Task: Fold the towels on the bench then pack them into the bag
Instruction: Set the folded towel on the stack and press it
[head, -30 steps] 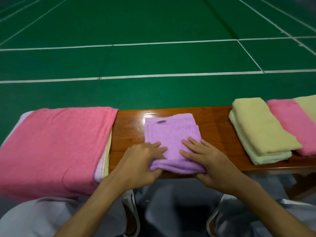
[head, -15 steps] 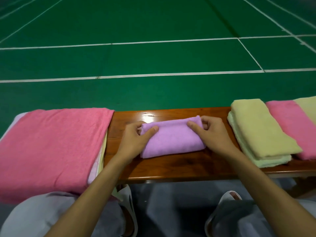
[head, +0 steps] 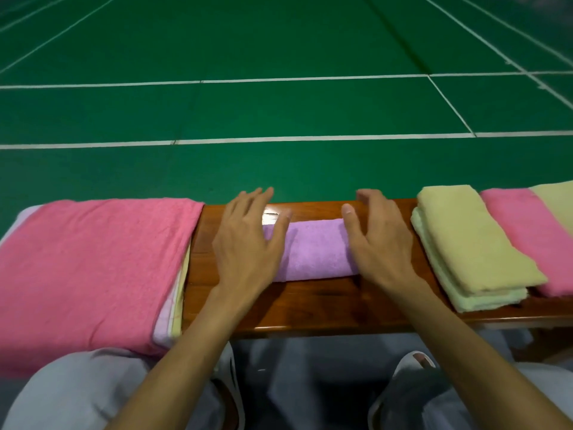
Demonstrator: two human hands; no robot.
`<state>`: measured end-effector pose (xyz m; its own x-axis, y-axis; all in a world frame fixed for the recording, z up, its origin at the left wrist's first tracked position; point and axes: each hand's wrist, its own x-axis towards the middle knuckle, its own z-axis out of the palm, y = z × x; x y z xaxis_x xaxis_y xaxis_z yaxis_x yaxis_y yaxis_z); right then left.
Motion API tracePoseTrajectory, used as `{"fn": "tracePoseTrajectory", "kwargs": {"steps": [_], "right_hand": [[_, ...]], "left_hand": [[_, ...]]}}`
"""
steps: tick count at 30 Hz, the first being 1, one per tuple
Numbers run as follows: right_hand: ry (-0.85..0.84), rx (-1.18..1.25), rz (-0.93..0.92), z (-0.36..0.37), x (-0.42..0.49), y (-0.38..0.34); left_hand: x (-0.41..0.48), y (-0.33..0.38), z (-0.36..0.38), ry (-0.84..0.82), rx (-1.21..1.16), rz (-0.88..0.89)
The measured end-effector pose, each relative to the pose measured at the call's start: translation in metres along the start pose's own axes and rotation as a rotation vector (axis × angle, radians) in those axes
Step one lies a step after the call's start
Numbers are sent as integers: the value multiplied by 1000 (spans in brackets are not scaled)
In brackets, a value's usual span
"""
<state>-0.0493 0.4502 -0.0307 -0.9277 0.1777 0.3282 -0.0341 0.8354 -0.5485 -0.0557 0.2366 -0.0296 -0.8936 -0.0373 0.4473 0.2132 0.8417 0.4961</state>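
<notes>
Nearest the camera, grey-clad knees [head: 77, 392] sit below the near edge of the bench [head: 310, 308]. Midway along the bench, closer to its far edge, lies the folded purple towel [head: 316, 249]. The left hand [head: 248, 243] covers its left end and the right hand [head: 379, 243] its right end, fingers straight and spread, gripping nothing. A large pink towel [head: 93, 265] tops a pile at the left end; a folded yellow towel [head: 465, 237] and a folded pink one [head: 533, 237] lie at the right end. Beyond stretches the green court floor [head: 279, 113].

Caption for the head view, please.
The left hand and right hand spread open over the folded purple towel on the bench.
</notes>
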Motion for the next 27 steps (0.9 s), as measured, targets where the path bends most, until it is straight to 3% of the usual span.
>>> {"fn": "tracePoseTrajectory", "kwargs": {"steps": [3,5,11,15,21,27], "right_hand": [[-132,-107,-312,10,-5,-14],[-253,-208,-375,19,-11,-21],[-514,-466,-369,36,-28,-19],[-462,-445,-323,38,-32,-11],[-466,-404,-67,26,-28,11],[-477,-336,-20,18,-28,15]], "left_hand": [[-4,17,3,-137,36,203],[-11,21,9,-215,133,269],[-38,1,31,-468,272,175],[-42,-1,28,-470,324,79],[-43,-12,21,-495,302,-123],[-41,-10,16,-525,271,-146]]}}
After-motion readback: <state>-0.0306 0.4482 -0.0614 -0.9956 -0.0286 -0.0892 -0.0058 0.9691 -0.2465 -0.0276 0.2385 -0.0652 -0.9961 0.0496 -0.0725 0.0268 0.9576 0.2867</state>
